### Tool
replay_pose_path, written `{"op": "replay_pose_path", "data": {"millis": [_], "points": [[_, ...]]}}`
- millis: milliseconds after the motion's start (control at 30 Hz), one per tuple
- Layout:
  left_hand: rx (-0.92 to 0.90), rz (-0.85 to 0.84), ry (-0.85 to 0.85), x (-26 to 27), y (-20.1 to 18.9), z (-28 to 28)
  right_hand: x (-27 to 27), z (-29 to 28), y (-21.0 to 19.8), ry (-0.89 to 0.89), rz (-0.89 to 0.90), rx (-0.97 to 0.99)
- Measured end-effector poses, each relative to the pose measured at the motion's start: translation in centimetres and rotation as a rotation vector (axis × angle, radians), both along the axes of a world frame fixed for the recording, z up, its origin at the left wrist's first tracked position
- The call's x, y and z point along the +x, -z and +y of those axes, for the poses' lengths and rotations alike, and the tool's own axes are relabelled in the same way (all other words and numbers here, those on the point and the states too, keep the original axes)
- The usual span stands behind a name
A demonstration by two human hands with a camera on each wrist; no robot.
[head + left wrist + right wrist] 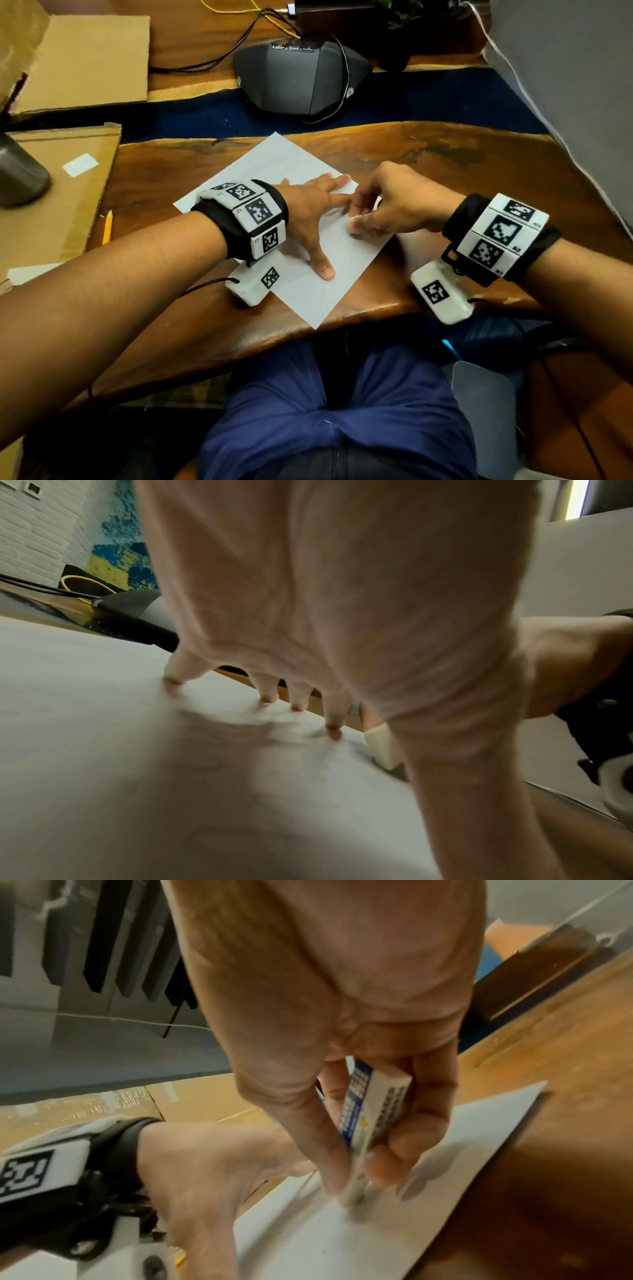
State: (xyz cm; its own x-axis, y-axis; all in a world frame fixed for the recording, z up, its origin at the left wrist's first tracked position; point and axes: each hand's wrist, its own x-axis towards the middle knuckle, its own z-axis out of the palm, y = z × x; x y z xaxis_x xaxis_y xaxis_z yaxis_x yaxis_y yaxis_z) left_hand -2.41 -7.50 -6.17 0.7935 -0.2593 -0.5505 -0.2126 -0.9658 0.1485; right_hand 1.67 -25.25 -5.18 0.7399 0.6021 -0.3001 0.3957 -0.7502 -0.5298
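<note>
- Pinched betw. thumb & fingers of R hand (394, 205): eraser (375, 1110), held on end, lower end down on paper (274, 164).
- Eraser below R fingertips, near L hand (308, 212) index finger.
- L hand flat, fingers straight & spread, pressing paper onto table (445, 154).
- Pencil (107, 226) well apart, at table's left edge.

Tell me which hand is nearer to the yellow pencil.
Left. The left hand presses flat on the paper sheet, the yellow pencil lying off the sheet to its left. The right hand, pinching an eraser on the sheet, is farther right, beyond the left hand.
</note>
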Motion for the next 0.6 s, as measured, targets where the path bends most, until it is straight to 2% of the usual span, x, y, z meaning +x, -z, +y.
{"op": "replay_pose_path", "data": {"millis": [67,167,200,267,333,400,500,533,600], "points": [[0.018,0.014,-0.012,0.2,-0.2,-0.3,0.3,0.1,-0.1,0.046,0.083,0.026],[0.029,0.027,-0.025,0.2,-0.3,-0.6,1.5,-0.4,-0.5,0.182,0.060,0.075],[0.031,0.025,-0.024,0.2,-0.3,-0.6,1.4,-0.4,-0.5,0.177,0.025,0.075],[0.031,0.021,-0.022,0.3,-0.3,-0.5,0.1,0.0,-0.3,0.057,-0.013,0.031],[0.026,0.022,-0.023,0.4,-0.1,-0.4,-1.6,0.4,-0.2,-0.071,0.055,-0.007],[0.035,0.018,-0.014,0.4,-0.1,-0.4,-1.0,0.1,-0.4,-0.023,0.137,0.015],[0.040,0.013,-0.011,0.3,-0.2,-0.5,1.8,-1.0,-1.0,0.203,0.057,0.066],[0.045,0.011,-0.013,0.3,-0.3,-0.5,2.0,-1.1,-1.0,0.214,0.018,0.068],[0.044,0.011,-0.013,0.3,-0.3,-0.5,0.4,-0.7,-0.6,0.105,0.001,0.043]]}}
